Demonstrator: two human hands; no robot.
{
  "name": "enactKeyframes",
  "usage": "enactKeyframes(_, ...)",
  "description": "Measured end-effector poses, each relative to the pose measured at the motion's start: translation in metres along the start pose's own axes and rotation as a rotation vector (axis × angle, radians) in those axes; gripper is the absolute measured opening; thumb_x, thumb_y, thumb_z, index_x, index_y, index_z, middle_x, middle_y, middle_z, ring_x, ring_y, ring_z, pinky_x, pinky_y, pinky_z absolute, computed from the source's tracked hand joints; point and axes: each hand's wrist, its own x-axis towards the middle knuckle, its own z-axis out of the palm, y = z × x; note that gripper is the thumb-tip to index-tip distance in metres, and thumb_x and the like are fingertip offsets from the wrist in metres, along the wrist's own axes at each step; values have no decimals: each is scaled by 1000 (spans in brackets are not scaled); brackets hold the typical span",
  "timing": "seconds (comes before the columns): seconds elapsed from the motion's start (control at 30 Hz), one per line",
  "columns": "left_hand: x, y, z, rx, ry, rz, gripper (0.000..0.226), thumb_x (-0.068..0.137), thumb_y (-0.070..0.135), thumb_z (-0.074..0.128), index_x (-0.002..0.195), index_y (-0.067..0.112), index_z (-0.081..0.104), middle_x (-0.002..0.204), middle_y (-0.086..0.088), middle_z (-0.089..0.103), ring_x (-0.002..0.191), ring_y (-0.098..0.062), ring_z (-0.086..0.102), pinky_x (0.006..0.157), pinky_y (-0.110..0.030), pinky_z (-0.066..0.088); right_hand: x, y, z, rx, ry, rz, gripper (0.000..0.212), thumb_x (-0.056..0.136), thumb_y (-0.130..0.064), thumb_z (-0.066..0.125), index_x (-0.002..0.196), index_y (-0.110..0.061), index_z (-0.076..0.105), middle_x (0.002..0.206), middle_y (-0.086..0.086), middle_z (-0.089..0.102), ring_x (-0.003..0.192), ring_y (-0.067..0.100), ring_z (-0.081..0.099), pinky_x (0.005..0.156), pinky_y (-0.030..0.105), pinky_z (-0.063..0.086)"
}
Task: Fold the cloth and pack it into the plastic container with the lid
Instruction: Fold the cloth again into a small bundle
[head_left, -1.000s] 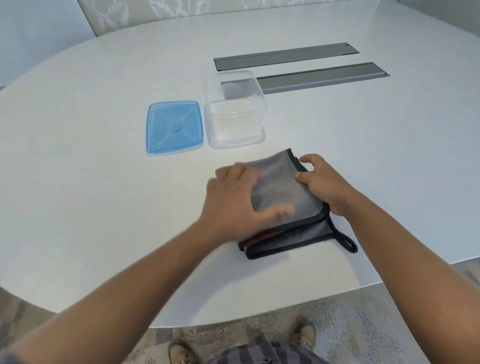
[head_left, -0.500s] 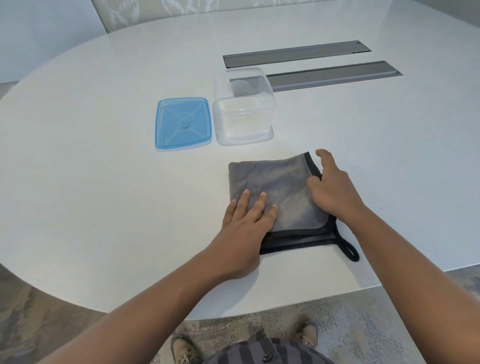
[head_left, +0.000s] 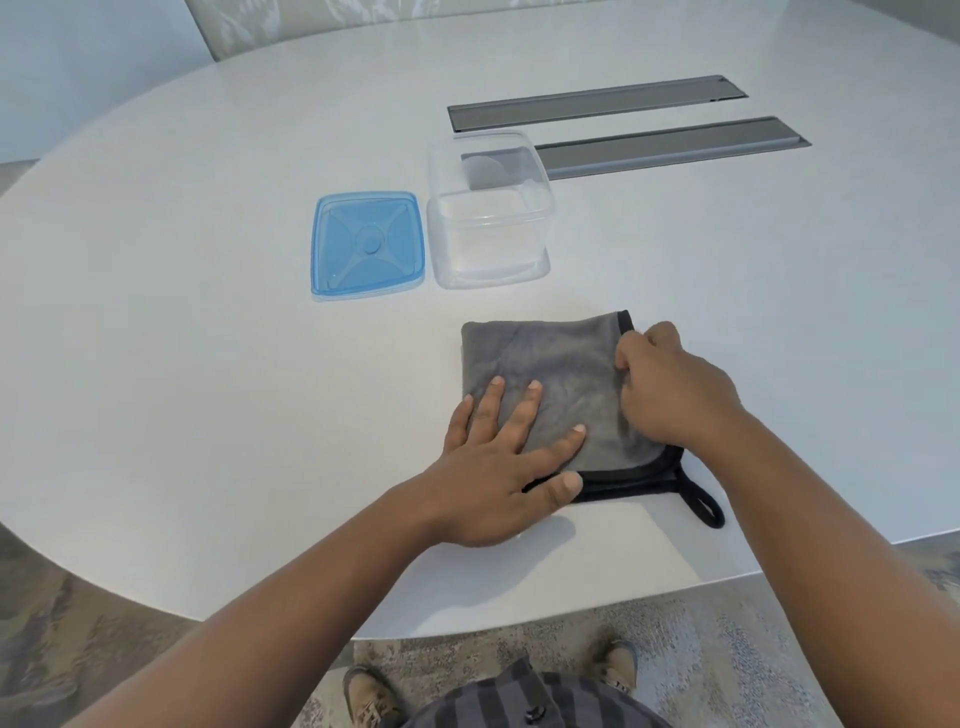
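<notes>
My left hand (head_left: 498, 467) lay flat on the cloth (head_left: 550, 384); right hand (head_left: 670, 389) pinched its right edge. Container (head_left: 488, 218) sat straight ahead, beyond it.

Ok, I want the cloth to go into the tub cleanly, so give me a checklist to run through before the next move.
1. Cloth folded into a compact square: ok, though whether it fits the container cannot be told.
2. Left hand pinning the near left corner flat: ok.
3. Right hand gripping the right edge: ok, fingers curled on it.
4. Container open and empty: ok.
5. Lid off and within reach: ok, flat on the table just left of the container.
6. Hanging loop tucked in: not ok, it sticks out at the near right corner.
</notes>
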Motion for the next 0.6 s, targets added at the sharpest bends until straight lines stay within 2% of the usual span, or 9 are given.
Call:
enactKeyframes(0.07,0,0,-3,-51,17,-10,54,98,74,6,151,65,11,166,10,-27,144,-21,-45,117,-45,-27,-4,-8,3,-178,51,20,25,91,-17,47,117,-17,47,160,8,15,118,35,46,78,42,39)
enactKeyframes(0.1,1,2,-5,-101,61,-20,49,101,68,13,147,63,30,169,12,-14,150,-21,-35,119,-43,-23,-6,-11,5,-211,125,-7,31,90,-18,49,121,-17,49,165,7,6,131,35,37,84,46,39)
enactKeyframes(0.17,5,10,-12,-188,271,-23,40,104,54,33,115,44,71,164,11,33,157,-22,8,122,-43,-1,-6,-19,8,-149,278,-136,39,93,-20,47,132,-14,51,168,8,9,148,33,22,105,53,34)
enactKeyframes(0.2,9,14,-17,-191,427,6,34,102,43,43,100,33,76,149,9,55,147,-23,33,120,-45,15,-5,-23,10,-84,306,-204,43,96,-21,44,138,-14,49,169,8,14,152,32,18,113,53,27)
enactKeyframes(0.27,21,14,-23,-169,661,93,25,94,19,52,102,19,76,127,3,70,125,-22,57,110,-47,38,-2,-30,18,29,250,-286,48,102,-24,38,149,-16,42,168,8,22,155,31,14,120,49,17)
enactKeyframes(0.33,36,7,-25,-156,696,108,35,92,5,51,120,10,70,135,-6,67,132,-27,56,114,-47,38,0,-33,32,60,169,-293,52,105,-29,32,156,-18,33,168,6,23,155,29,13,121,46,13)
enactKeyframes(0.4,47,-1,-21,-106,601,31,43,99,6,47,140,10,58,149,-8,57,145,-28,43,121,-44,28,0,-31,47,29,132,-250,55,107,-35,25,160,-22,24,170,3,18,156,27,10,123,47,9)
enactKeyframes(0.5,57,-13,-9,14,490,-57,50,109,30,33,158,23,37,165,-1,35,155,-22,22,126,-38,11,3,-29,57,-53,139,-182,59,104,-45,17,160,-27,19,171,1,13,156,27,7,122,54,7)
enactKeyframes(0.6,61,-20,-7,112,421,-121,59,105,48,20,162,36,19,172,1,14,158,-27,4,127,-44,1,7,-25,57,-72,114,-151,64,99,-52,9,160,-34,11,172,0,6,157,25,1,120,59,5)
